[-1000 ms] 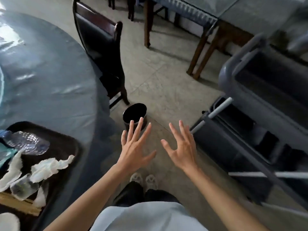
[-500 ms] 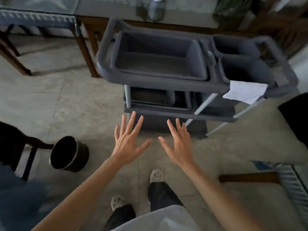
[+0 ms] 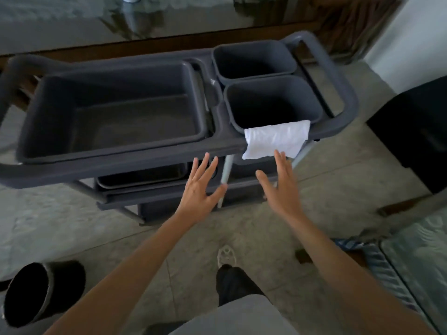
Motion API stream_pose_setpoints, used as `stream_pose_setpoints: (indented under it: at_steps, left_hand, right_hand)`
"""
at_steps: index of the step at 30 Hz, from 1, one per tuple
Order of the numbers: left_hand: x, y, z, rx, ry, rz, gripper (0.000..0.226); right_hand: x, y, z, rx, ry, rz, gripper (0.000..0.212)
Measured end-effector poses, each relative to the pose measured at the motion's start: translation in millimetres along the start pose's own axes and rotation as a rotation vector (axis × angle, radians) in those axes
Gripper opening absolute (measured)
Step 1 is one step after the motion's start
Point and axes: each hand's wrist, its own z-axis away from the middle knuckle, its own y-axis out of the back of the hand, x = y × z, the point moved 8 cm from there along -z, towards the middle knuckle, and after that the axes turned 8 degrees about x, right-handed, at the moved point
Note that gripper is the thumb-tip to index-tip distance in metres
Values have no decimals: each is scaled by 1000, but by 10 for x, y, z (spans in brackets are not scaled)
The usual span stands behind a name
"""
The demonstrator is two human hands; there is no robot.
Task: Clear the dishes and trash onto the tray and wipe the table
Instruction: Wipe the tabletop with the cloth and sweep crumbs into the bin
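A white cloth (image 3: 275, 139) hangs over the front rail of a grey service cart (image 3: 135, 163). My right hand (image 3: 280, 184) is open with fingers straight, its fingertips just below the cloth's lower edge. My left hand (image 3: 200, 187) is open too, spread in front of the cart's rail and holding nothing. The cart's top carries a large grey bin (image 3: 38, 112) on the left and two small square bins (image 3: 312, 102) on the right. The dining table and the tray are out of view.
A black bucket (image 3: 38, 293) stands on the floor at the lower left. A dark chair (image 3: 416, 131) is to the right of the cart. A glass-topped table edge (image 3: 416, 252) shows at the lower right, another table (image 3: 96, 22) behind the cart.
I have turned away from the round table and tray and stepped up to the cart. Both hands stayed open and moved forward, the right one up to the cloth.
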Motion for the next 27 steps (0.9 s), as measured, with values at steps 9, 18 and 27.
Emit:
stream_pose_setpoints:
  at_steps: [9, 18, 27]
  left_hand:
    - [445, -662, -880, 88, 285, 248, 58]
    - [388, -680, -1252, 238, 574, 309, 48]
    - [518, -481, -1373, 216, 623, 567, 31]
  right_hand:
    - [623, 746, -1101, 108, -214, -139, 86]
    - [591, 698, -1346, 90, -361, -375, 71]
    - [238, 787, -1400, 103, -456, -610, 51]
